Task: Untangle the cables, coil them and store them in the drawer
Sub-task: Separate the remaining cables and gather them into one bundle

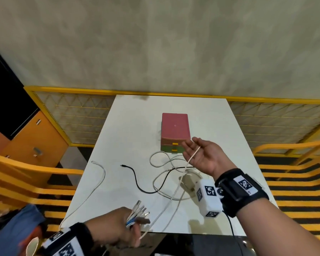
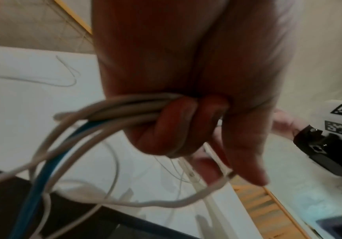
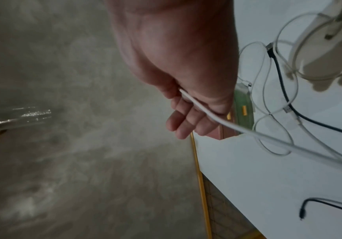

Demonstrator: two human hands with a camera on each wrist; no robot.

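Observation:
My left hand (image 1: 131, 226) is low at the table's near edge and grips a bundle of cable ends (image 1: 139, 212), white ones and a blue one (image 2: 43, 177), with the plugs sticking out past my fingers (image 2: 172, 126). My right hand (image 1: 196, 152) is raised palm up in front of the drawer unit (image 1: 175, 128), fingers extended. A white cable (image 1: 193, 155) runs taut across its palm between thumb and fingers (image 3: 183, 122). It leads down into a tangle of white loops (image 1: 174, 170) crossed by a black cable (image 1: 137, 180). The pink and green drawers look closed.
The white table (image 1: 129, 130) stands against a yellow mesh fence (image 1: 72, 119) and a wall. A loose white cable (image 1: 100, 180) trails off the near left edge. An orange cabinet (image 1: 35, 139) stands left, and yellow slatted benches (image 1: 294, 182) flank both sides.

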